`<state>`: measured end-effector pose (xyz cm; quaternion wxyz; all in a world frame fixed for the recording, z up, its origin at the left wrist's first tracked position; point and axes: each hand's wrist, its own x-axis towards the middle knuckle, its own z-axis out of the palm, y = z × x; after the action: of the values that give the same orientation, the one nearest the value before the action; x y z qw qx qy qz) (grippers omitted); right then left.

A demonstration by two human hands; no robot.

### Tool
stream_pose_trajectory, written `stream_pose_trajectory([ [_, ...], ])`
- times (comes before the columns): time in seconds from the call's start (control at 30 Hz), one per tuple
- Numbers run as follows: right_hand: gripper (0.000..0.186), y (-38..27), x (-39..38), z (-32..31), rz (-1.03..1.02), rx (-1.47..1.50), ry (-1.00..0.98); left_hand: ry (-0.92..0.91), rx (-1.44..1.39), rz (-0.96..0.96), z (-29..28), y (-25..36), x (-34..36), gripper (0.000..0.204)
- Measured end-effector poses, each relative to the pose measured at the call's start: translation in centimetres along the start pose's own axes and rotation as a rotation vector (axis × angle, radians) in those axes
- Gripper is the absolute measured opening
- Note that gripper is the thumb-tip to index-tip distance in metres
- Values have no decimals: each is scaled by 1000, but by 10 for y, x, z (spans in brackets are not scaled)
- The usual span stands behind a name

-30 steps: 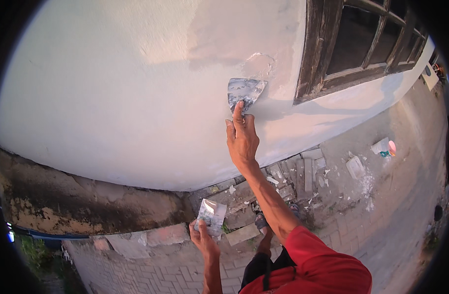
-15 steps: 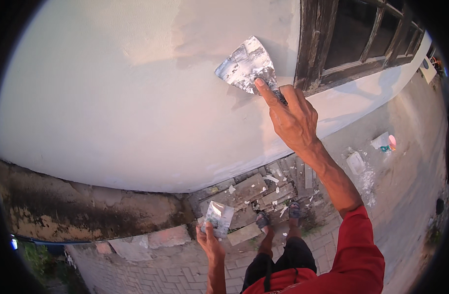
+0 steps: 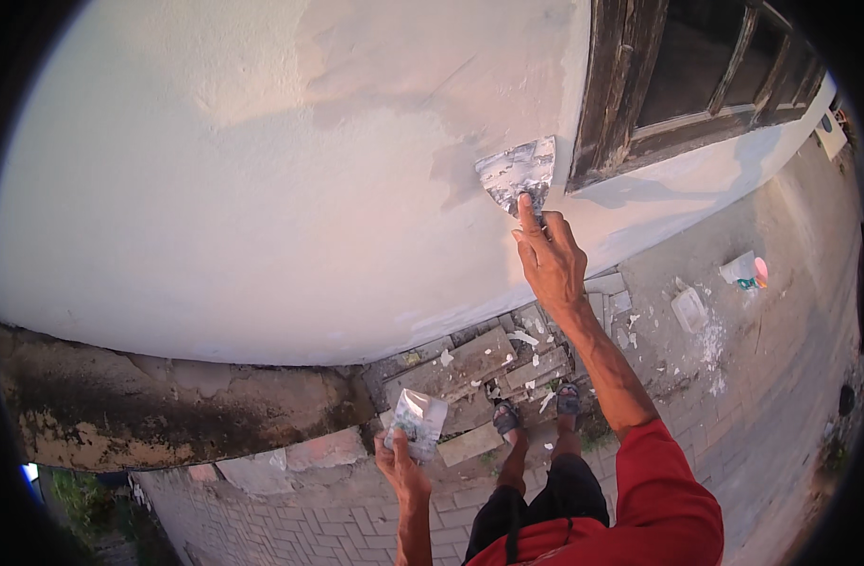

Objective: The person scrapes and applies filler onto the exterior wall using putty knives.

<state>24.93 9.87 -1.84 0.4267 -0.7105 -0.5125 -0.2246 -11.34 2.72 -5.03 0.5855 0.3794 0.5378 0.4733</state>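
Note:
My right hand grips a putty knife, its index finger pressed along the broad blade. White, grey-streaked filler coats that blade, which lies against or very close to the pale wall, just left of the window frame's lower corner. Around the knife the wall carries damp-looking, darker patches. Lower down, my left hand pinches a flat, squarish metal-looking plate with the thumb on its face. The plate is held out over the paving, away from the wall; some whitish material shows on it.
A weathered wooden window frame stands at upper right. Beneath the wall are stacked boards or slabs strewn with white flakes. A white tray and a white bag lie on the ground at right. A stained low ledge runs left.
My right hand has drawn the putty knife down and slightly right along the wall, toward the window corner. A thin line shows on the damp patch above. My left hand stays nearly still.

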Motion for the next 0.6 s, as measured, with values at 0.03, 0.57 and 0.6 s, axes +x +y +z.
stream_pose_trajectory([
  [0.03,79,-6,-14,6,-1,-3,1,-2,24,-2,2,1,-1,20],
  [0.57,59,-92,86,-39,311,457,234,18,-71,11,2,-2,0,21],
  [0.6,64,-97,84,-32,296,433,225,10,-68,15,-1,-2,0,22],
])
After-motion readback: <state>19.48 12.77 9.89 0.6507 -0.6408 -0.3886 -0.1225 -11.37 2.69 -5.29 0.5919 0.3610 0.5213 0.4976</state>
